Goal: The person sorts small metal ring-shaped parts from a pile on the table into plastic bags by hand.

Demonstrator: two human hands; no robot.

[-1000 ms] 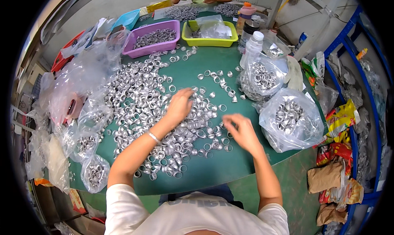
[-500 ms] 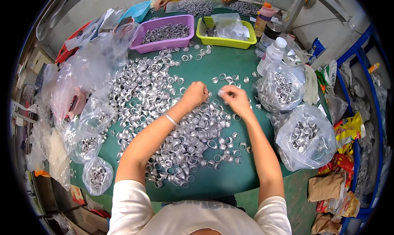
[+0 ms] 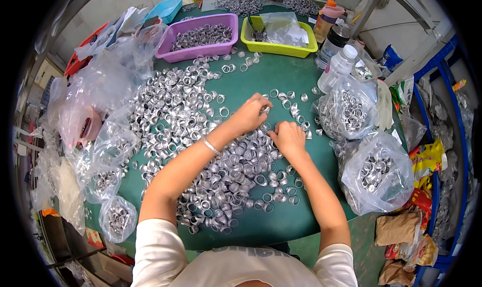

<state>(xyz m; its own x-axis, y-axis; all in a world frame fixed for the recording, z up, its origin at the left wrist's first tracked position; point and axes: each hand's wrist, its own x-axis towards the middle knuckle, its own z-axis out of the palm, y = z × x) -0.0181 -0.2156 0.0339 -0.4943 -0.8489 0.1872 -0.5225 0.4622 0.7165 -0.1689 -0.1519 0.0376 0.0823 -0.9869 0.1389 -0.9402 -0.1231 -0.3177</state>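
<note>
Hands (image 3: 249,114) closer together; yellow tray (image 3: 276,47) beyond

Silver metal rings (image 3: 201,136) lie over a dark green table top (image 3: 281,81). One bin (image 3: 201,48) is purple, the other tray (image 3: 281,46) yellow-green. The bottle (image 3: 337,68) is clear with a white cap (the shirt (image 3: 241,267) is white too). Bags (image 3: 374,171) are clear plastic.

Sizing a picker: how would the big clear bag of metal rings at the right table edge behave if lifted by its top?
The clear bag looks thin and floppy, so it would probably sag. Packed with metal rings, it is likely heavy. Sitting at the table edge, it might slump off if pushed.
</note>
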